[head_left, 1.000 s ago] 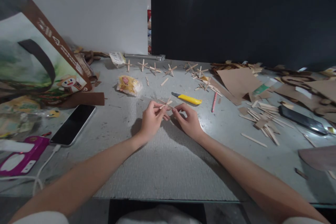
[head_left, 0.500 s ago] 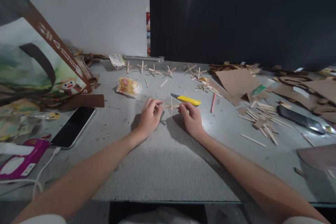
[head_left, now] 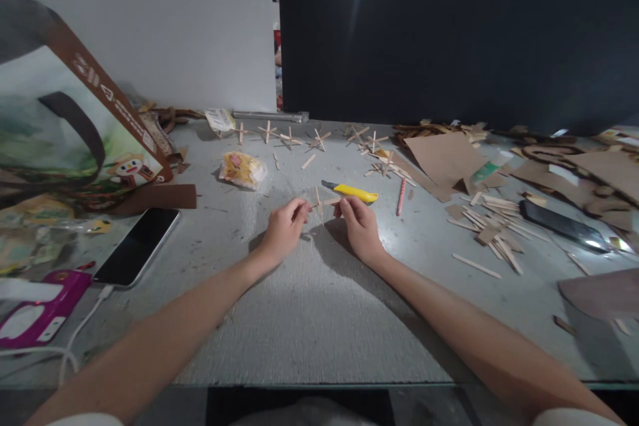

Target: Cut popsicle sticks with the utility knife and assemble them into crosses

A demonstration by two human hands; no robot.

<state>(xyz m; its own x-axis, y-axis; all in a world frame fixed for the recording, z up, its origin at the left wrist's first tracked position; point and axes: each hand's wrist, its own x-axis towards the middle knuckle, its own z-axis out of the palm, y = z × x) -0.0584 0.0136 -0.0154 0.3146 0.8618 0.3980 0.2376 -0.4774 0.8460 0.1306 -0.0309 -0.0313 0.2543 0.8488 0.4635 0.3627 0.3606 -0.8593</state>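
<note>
Between my two hands, just above the table, is a small cross of thin wooden sticks (head_left: 319, 204). My left hand (head_left: 285, 227) is closed, its thumb and fingertips pinching the left end of the cross. The right end is pinched by my right hand (head_left: 360, 226). One stick of the cross stands roughly upright and another runs sideways between the hands. A yellow utility knife (head_left: 354, 193) lies just beyond my right hand. To its right is a red-and-white striped stick (head_left: 401, 197).
Several similar stick crosses (head_left: 289, 138) stand along the back. A wrapped snack packet (head_left: 242, 170) lies left of centre. On the right are loose wooden sticks (head_left: 494, 226), cardboard (head_left: 446, 156) and a black device with a light (head_left: 564, 226). A phone (head_left: 137, 246) lies left.
My left hand has closed on the cross's left end, where a small gap showed before. The cross has turned a little and shifted slightly left. The view has moved a little.
</note>
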